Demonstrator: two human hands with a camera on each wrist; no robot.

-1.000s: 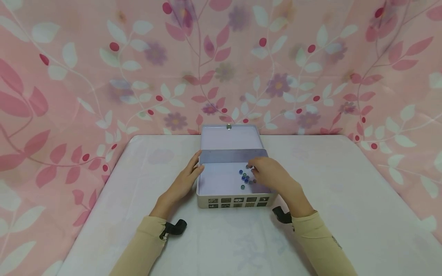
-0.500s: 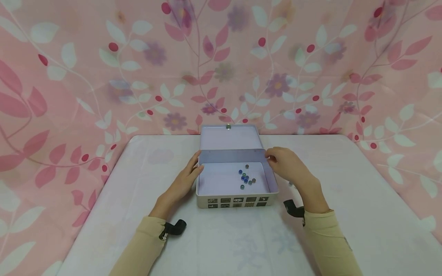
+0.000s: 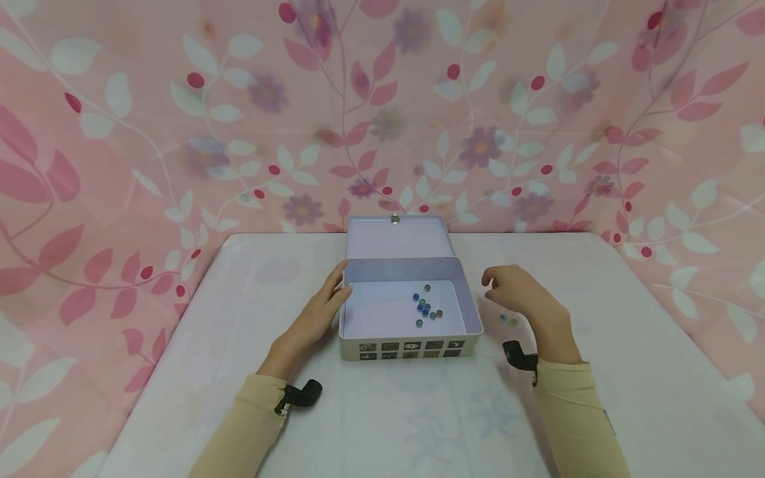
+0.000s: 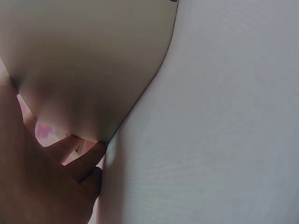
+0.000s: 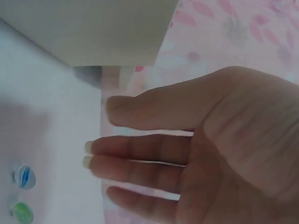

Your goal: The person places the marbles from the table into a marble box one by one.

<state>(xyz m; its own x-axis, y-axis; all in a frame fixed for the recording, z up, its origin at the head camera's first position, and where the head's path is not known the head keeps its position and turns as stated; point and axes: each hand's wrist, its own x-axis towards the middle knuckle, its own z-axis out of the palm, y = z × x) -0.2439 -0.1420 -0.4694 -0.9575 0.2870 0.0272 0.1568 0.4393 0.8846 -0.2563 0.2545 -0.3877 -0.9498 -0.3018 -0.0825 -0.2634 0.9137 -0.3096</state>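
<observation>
A tin box (image 3: pixel 411 348) with dark printed squares on its front stands on the table, its lid (image 3: pixel 399 239) tipped back. Several glass marbles (image 3: pixel 425 313) lie on its floor, mostly right of centre. My left hand (image 3: pixel 317 312) rests along the box's left side, thumb at the rim; in the left wrist view its fingers (image 4: pixel 86 163) touch the outer wall. Right of the box my right hand (image 3: pixel 516 289) hovers above the table, fingers loosely bent and nothing between them. Beside it lie a blue-and-white marble (image 5: pixel 24 177) and a green marble (image 5: pixel 22 213).
A white patterned cloth covers the table (image 3: pixel 382 425). Behind and at both sides hangs a pink floral curtain (image 3: pixel 382 119). A black wrist mount sticks out near each sleeve cuff.
My right hand has left the inside of the box, crossed its right rim and moved right, above the table. Both table marbles now show. The left hand has stayed put.
</observation>
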